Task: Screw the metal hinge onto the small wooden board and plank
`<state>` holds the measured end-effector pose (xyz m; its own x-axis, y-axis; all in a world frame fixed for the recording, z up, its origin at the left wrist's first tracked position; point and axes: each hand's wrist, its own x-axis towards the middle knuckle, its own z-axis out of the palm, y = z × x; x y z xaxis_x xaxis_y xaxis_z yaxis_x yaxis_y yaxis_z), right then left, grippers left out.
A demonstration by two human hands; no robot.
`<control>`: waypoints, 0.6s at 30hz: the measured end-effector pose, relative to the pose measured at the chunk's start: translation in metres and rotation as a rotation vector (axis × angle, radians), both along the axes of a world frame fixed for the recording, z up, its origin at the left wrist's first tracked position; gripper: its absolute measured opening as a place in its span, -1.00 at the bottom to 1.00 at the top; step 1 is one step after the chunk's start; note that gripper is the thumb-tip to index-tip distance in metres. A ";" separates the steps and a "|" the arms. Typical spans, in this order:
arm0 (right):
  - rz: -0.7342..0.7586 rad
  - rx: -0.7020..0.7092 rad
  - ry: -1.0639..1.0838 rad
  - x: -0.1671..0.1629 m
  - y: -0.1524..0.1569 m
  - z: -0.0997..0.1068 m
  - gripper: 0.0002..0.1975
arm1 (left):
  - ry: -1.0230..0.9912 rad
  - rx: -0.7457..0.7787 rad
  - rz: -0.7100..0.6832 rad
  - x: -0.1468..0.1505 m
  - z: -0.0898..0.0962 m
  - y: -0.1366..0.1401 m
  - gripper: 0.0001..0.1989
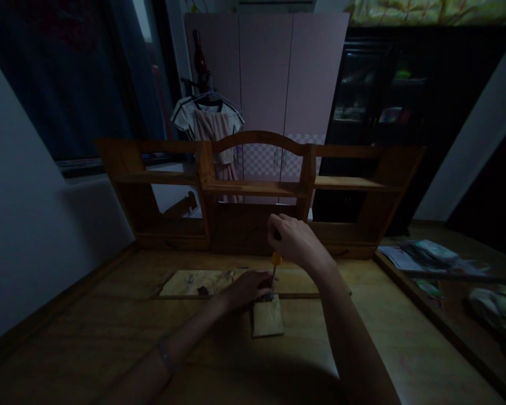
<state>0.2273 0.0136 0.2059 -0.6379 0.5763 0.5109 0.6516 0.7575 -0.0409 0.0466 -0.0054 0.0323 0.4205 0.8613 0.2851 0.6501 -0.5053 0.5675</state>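
My right hand (296, 239) is wrapped round the yellow handle of a screwdriver (275, 259), whose shaft points steeply down. Its tip reaches a small dark metal piece (269, 297) at the upper edge of a short wooden block (268, 318). My left hand (249, 287) is closed beside the shaft, its fingertips pinched at the metal piece; what exactly they hold is hidden. Behind them lies a long wooden board (300, 283), its left part marked with dark grain or stains. The block meets the front edge of this board near the metal piece.
All this lies on a light wooden surface (185, 332). A wooden shelf unit (255, 187) stands along its far side. A raised wooden edge (425, 315) runs down the right, with papers (400, 257) and cloth (495, 315) beyond it. A wall (67, 208) borders the left.
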 end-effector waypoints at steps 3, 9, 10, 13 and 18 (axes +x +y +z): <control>0.075 -0.045 0.034 0.002 -0.001 -0.001 -0.77 | 0.013 -0.007 -0.034 0.002 0.004 0.002 -0.69; -0.080 0.032 -0.011 0.004 0.001 -0.001 -0.79 | 0.019 -0.015 -0.059 0.004 -0.003 0.011 -0.88; -0.069 0.030 -0.011 0.005 0.002 0.000 -0.84 | 0.037 -0.009 -0.050 0.005 -0.004 0.012 -0.88; 0.048 -0.009 0.028 0.006 0.003 -0.001 -0.85 | 0.079 0.043 0.046 0.006 -0.006 0.010 -0.83; -0.010 0.023 0.038 0.004 0.003 -0.005 -0.72 | 0.026 -0.043 0.110 0.010 -0.003 0.007 -0.76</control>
